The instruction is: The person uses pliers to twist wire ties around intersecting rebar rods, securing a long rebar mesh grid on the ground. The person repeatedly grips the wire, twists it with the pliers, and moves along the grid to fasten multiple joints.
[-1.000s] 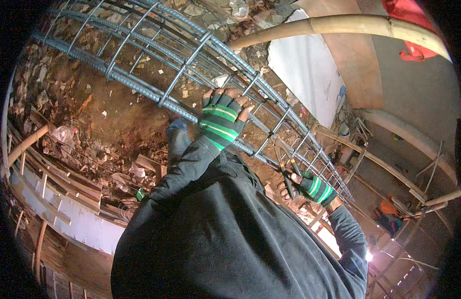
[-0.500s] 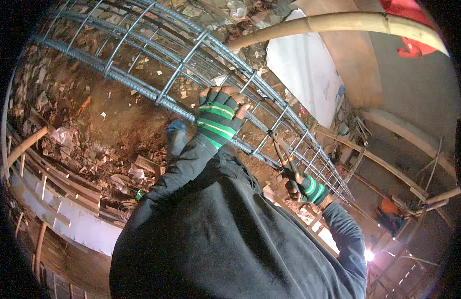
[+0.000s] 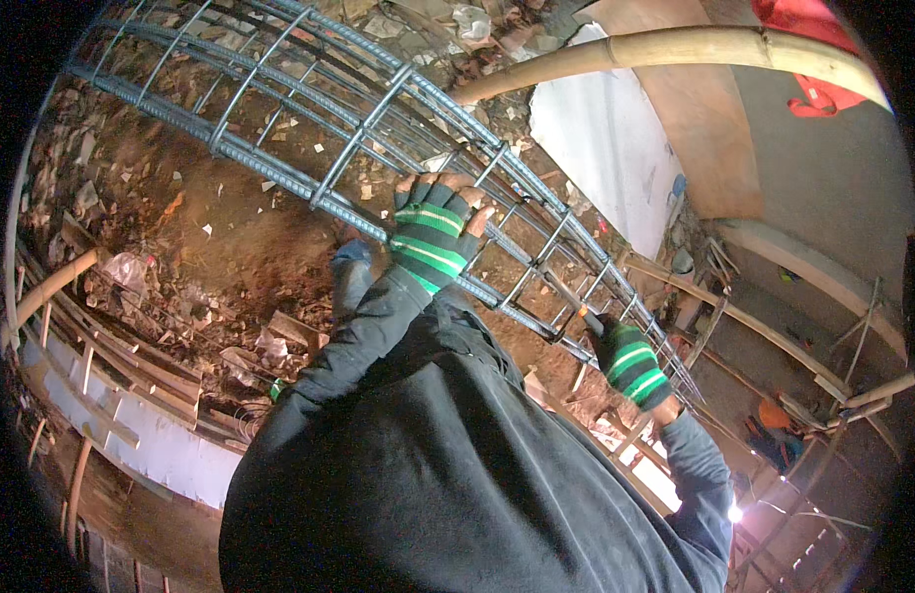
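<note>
A long cage of ribbed steel rebar [image 3: 350, 215] runs from the upper left to the lower right, with square stirrups around its long bars. My left hand [image 3: 433, 225], in a green-and-black striped fingerless glove, holds onto the cage with its fingers curled over a bar. Farther right, my right hand [image 3: 630, 358] wears a matching glove and is closed around the handles of long pincers [image 3: 568, 295]. The pincers' jaws meet the cage at a crossing of a stirrup and a long bar. Any tie wire there is too small to make out.
A bamboo pole [image 3: 665, 44] crosses above the cage at upper right, near a white sheet [image 3: 606, 138] and red cloth [image 3: 823, 94]. Rubble and scraps litter the brown dirt [image 3: 220, 212]. Timber and bamboo framing [image 3: 161, 371] stands at lower left. A bright light [image 3: 735, 514] glows at lower right.
My right hand has moved up and slightly right and turned over, swinging the pincers' handles around. The handles, apart before, now look closer together. My left hand stays in place.
</note>
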The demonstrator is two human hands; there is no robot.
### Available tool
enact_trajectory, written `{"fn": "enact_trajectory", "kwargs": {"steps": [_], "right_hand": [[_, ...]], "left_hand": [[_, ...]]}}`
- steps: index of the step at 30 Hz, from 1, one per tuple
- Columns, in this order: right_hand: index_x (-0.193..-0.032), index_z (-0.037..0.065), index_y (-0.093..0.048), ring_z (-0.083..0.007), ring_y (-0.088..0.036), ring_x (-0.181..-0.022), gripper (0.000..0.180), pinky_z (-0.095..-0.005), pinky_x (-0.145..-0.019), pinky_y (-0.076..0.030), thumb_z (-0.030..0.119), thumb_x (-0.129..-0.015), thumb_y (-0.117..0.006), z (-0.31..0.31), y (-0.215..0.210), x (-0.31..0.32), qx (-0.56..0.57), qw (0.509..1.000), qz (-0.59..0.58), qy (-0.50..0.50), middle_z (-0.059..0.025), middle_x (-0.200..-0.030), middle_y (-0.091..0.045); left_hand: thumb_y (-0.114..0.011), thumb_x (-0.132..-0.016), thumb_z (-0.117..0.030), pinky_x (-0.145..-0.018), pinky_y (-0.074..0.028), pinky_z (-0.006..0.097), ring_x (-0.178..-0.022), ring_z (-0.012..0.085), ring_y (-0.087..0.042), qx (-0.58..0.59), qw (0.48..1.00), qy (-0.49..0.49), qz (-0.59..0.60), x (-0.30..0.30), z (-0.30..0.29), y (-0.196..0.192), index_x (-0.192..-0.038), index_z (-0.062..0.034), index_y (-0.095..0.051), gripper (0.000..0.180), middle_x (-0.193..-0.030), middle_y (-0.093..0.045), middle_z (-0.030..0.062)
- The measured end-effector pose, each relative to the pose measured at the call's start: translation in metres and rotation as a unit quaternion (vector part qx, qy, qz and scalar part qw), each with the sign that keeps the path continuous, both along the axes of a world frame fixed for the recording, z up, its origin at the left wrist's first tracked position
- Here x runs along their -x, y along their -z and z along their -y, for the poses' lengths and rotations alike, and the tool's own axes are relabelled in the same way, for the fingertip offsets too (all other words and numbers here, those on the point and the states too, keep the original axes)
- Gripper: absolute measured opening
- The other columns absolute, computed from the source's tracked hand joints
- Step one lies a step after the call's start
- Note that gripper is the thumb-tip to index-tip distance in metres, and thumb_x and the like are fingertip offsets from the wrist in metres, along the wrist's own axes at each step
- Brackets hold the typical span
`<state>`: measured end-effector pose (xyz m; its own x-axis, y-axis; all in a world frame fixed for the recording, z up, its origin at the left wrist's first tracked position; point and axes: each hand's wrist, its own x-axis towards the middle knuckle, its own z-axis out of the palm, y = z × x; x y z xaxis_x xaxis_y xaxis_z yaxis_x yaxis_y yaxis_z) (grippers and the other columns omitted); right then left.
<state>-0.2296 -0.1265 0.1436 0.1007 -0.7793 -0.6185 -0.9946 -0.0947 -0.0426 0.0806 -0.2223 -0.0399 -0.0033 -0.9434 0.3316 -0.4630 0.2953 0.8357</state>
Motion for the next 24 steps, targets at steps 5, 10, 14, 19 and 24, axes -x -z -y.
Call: {"fn": "enact_trajectory", "kwargs": {"steps": [5,10,14,19,24], "right_hand": [[-0.12,0.001,-0.068,-0.0137,-0.063,-0.065,0.032,-0.0305,-0.059,-0.05,0.025,-0.1,-0.069,0.02,-0.026,-0.017,-0.272,0.811,0.184,0.484,-0.0037,-0.085,-0.067],[-0.129,0.002,-0.063,-0.0151,-0.066,-0.07,0.035,-0.03,-0.064,-0.055,0.023,-0.101,-0.067,0.023,-0.031,-0.026,-0.217,0.919,0.142,0.295,-0.0072,-0.093,-0.071],[-0.131,0.001,-0.06,-0.0156,-0.067,-0.075,0.043,-0.0316,-0.069,-0.056,0.032,-0.102,-0.068,0.016,-0.025,-0.023,-0.269,0.821,0.247,0.44,-0.009,-0.094,-0.071],[-0.131,0.003,-0.062,-0.0173,-0.071,-0.086,0.046,-0.0321,-0.075,-0.059,0.036,-0.1,-0.07,-0.011,-0.016,-0.03,-0.255,0.765,0.259,0.531,-0.0092,-0.098,-0.074],[-0.132,0.002,-0.063,-0.0145,-0.068,-0.083,0.048,-0.0326,-0.072,-0.056,0.035,-0.098,-0.073,-0.04,-0.015,-0.027,-0.126,0.825,0.258,0.487,-0.0076,-0.102,-0.074]], "left_hand": [[-0.075,-0.086,-0.022,-0.094,-0.045,0.049,-0.108,0.0312,-0.059,-0.003,1.0,0.001,0.002,0.001,0.0,0.004,-0.103,-0.0141,-0.071,0.019,-0.115,-0.068,0.0071],[-0.074,-0.087,-0.028,-0.099,-0.037,0.051,-0.109,0.027,-0.059,0.005,1.0,-0.015,0.02,0.002,0.0,0.003,-0.098,-0.0147,-0.07,0.018,-0.113,-0.067,0.0048],[-0.075,-0.086,-0.028,-0.1,-0.037,0.05,-0.108,0.0262,-0.059,0.008,1.0,-0.016,0.015,0.002,0.001,0.002,-0.098,-0.0154,-0.07,0.018,-0.113,-0.068,0.0042],[-0.075,-0.087,-0.023,-0.096,-0.039,0.048,-0.107,0.028,-0.06,0.01,1.0,-0.012,0.019,0.0,0.0,0.001,-0.101,-0.0167,-0.072,0.015,-0.113,-0.069,0.0042],[-0.075,-0.086,-0.021,-0.095,-0.044,0.047,-0.108,0.0307,-0.06,0.0,1.0,-0.004,0.031,0.002,0.0,0.002,-0.101,-0.0149,-0.073,0.016,-0.114,-0.068,0.0056]]}}
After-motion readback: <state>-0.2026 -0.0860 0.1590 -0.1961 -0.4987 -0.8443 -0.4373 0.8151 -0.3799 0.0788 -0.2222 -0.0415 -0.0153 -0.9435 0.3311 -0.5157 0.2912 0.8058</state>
